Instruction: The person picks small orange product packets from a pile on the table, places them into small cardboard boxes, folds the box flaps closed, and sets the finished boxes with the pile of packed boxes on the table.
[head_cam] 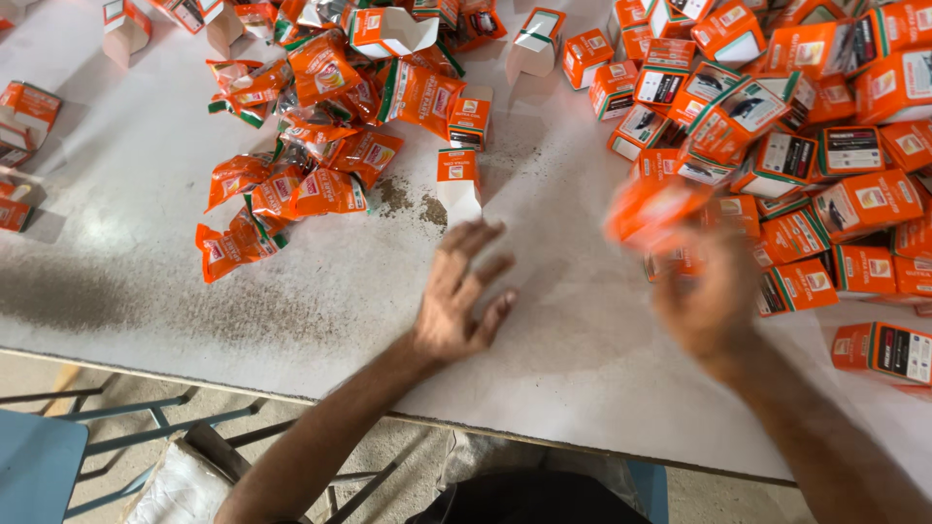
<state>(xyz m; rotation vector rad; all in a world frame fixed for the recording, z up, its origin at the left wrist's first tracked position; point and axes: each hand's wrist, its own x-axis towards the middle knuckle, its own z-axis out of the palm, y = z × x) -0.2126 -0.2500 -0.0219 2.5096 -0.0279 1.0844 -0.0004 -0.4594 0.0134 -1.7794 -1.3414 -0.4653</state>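
the right hand (714, 306) is blurred, fingers closed on an orange box (652, 209) lifted just off the box heap (825, 126), while the left hand (461, 291) rests flat and released on the table (146, 194). judging by the heap, many boxes look filled. left of the heap, well beyond the left hand, a pile of pouches (301, 155) and a few open cartons (458, 182) are not yet packed.

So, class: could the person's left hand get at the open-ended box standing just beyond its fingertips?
Probably yes. The left hand lies open on the white table, and only bare tabletop shows between its fingertips and the open-ended box. Nothing seems to block it.
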